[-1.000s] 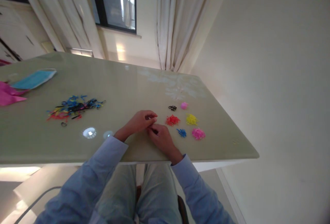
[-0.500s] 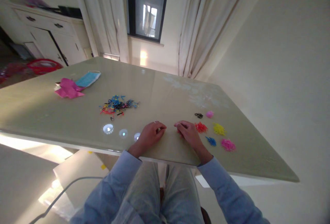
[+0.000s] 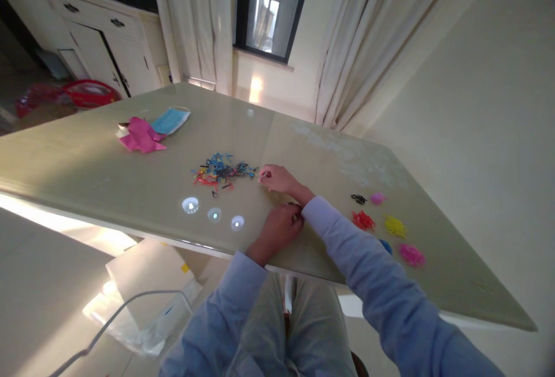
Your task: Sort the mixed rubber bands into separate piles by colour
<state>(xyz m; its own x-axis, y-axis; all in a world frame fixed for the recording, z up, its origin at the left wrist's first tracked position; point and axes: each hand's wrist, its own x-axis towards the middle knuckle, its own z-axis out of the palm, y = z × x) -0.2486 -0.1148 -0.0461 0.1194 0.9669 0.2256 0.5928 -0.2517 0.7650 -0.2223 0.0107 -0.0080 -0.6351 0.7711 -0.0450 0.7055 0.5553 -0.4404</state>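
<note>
A mixed pile of small coloured rubber bands, blue, black, red and yellow, lies on the glossy table. My right hand has its curled fingertips just right of this pile; what they pinch, if anything, is too small to see. Closer to the front edge, my left hand rests with fingers bent together beneath my right wrist, its fingertips partly hidden. To the right lie sorted heaps: black bands, light pink bands, red bands, yellow bands, deep pink bands and blue bands, partly covered by my sleeve.
A crumpled pink cloth or paper and a blue face mask lie at the far left of the table. Three round light reflections show near the front edge. Behind stand a white cabinet and curtains.
My right hand has moved left and away from me, from beside the red bands to the mixed pile. The view has shifted, and my left hand stays near the front edge.
</note>
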